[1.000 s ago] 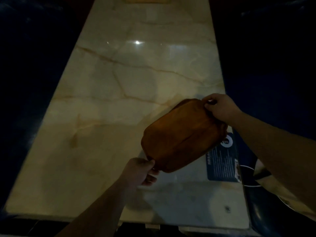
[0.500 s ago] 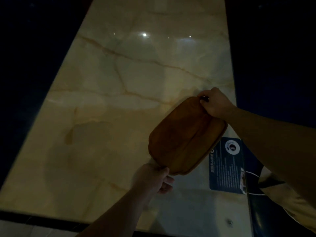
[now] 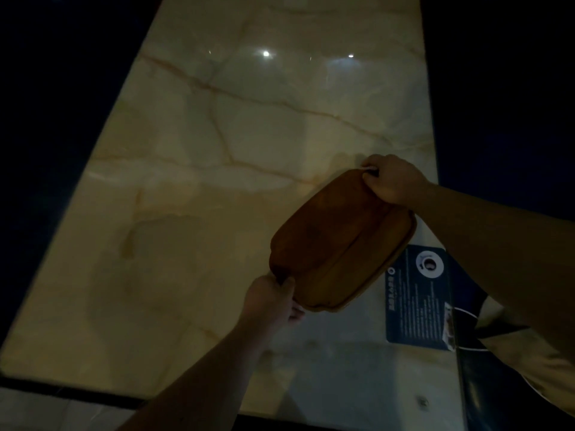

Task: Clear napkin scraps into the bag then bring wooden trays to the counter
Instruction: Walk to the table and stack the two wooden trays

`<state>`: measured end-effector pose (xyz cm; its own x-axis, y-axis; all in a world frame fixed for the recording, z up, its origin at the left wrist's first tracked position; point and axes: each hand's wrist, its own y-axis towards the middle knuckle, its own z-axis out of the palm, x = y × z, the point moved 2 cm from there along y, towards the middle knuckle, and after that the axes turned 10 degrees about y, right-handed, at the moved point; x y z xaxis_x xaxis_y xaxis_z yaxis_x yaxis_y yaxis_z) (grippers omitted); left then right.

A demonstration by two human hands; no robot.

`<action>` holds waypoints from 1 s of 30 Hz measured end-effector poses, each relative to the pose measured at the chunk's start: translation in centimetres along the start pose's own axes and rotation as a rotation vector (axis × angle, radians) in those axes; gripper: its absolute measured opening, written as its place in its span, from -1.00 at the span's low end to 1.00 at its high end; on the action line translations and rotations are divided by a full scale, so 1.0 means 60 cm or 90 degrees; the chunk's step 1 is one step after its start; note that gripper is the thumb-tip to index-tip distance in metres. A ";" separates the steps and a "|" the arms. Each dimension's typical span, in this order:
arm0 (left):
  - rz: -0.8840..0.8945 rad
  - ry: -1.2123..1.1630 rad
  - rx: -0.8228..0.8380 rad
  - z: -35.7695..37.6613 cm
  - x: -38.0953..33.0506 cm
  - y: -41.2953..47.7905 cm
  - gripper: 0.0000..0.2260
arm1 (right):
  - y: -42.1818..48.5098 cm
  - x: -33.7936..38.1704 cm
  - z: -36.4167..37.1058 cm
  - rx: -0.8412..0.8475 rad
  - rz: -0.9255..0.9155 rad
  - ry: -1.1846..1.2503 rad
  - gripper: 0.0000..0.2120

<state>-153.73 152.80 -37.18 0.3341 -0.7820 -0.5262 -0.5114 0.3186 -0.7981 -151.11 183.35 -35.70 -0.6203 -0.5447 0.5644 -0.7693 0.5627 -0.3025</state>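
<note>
Both hands grip brown oval wooden trays point(image 3: 339, 241), tilted above pale veined marble table point(image 3: 217, 181): left hand point(image 3: 270, 301) at near end, right hand point(image 3: 393, 180) at far end. Tray-carrying step, prob.; next: carry level to counter, w/ firm hold.

A long marble-patterned tabletop point(image 3: 236, 213) fills most of the view, cream with thin brown veins, glossy, with two small bright light reflections point(image 3: 266, 53) near its far end. A dark blue printed card point(image 3: 418, 301) with white text and a round emblem lies flat at its right edge. The surroundings are dark.
</note>
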 end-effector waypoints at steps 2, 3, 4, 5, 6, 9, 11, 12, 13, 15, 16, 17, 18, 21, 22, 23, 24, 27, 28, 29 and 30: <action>0.003 -0.022 -0.030 0.003 0.000 0.002 -0.75 | -0.002 0.002 0.003 0.011 -0.001 0.002 -0.65; 0.005 -0.020 -0.042 0.002 -0.001 0.003 -0.77 | -0.004 0.000 0.003 0.016 0.004 0.010 -0.66; 0.008 -0.013 -0.052 -0.002 -0.003 0.004 -0.78 | -0.008 0.000 0.002 0.019 0.011 0.018 -0.66; 0.015 0.003 -0.059 -0.009 -0.007 0.007 -0.80 | -0.014 -0.004 0.000 0.016 0.019 0.028 -0.67; 0.024 0.026 -0.065 -0.019 -0.012 0.010 -0.81 | -0.022 -0.009 -0.003 0.007 0.030 0.040 -0.67; 0.083 0.141 -0.089 -0.066 -0.036 0.026 -0.77 | -0.055 -0.027 -0.009 -0.012 0.075 0.084 -0.65; 0.146 0.269 -0.111 -0.096 -0.051 0.040 -0.72 | -0.078 -0.037 -0.005 -0.008 0.097 0.089 -0.66; 0.165 0.315 -0.123 -0.107 -0.055 0.048 -0.73 | -0.091 -0.041 -0.003 -0.005 0.105 0.087 -0.67; 0.173 0.345 -0.137 -0.119 -0.058 0.056 -0.76 | -0.101 -0.044 0.004 0.000 0.110 0.087 -0.68; 0.183 0.403 -0.164 -0.133 -0.059 0.071 -0.78 | -0.122 -0.045 0.016 0.009 0.107 0.088 -0.71; 0.187 0.439 -0.170 -0.138 -0.057 0.076 -0.77 | -0.131 -0.046 0.024 0.013 0.102 0.087 -0.71; 0.192 0.475 -0.170 -0.141 -0.057 0.077 -0.75 | -0.139 -0.047 0.030 0.015 0.100 0.088 -0.71; 0.199 0.508 -0.174 -0.142 -0.055 0.077 -0.73 | -0.146 -0.048 0.035 0.013 0.095 0.088 -0.72; 0.231 0.549 -0.195 -0.141 -0.053 0.069 -0.71 | -0.162 -0.054 0.041 -0.005 0.080 0.094 -0.74; 0.238 0.559 -0.199 -0.140 -0.053 0.066 -0.71 | -0.165 -0.056 0.043 -0.009 0.081 0.092 -0.74; 0.246 0.565 -0.198 -0.138 -0.053 0.061 -0.70 | -0.168 -0.057 0.045 -0.011 0.082 0.089 -0.74; 0.257 0.576 -0.197 -0.136 -0.053 0.059 -0.70 | -0.171 -0.057 0.046 -0.011 0.084 0.088 -0.74; 0.243 0.519 -0.196 -0.137 -0.054 0.054 -0.71 | -0.179 -0.051 0.044 -0.035 0.094 0.121 -0.66; 0.239 0.490 -0.194 -0.141 -0.053 0.058 -0.72 | -0.184 -0.048 0.040 -0.057 0.122 0.143 -0.61; 0.224 0.433 -0.190 -0.144 -0.053 0.060 -0.72 | -0.191 -0.049 0.038 -0.077 0.161 0.163 -0.57; 0.209 0.361 -0.185 -0.148 -0.055 0.065 -0.71 | -0.200 -0.050 0.038 -0.084 0.200 0.170 -0.56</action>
<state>-163.84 151.86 -35.97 -0.2958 -0.8536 -0.4288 -0.7316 0.4911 -0.4730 -140.38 176.83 -35.51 -0.7470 -0.1637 0.6443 -0.5119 0.7600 -0.4004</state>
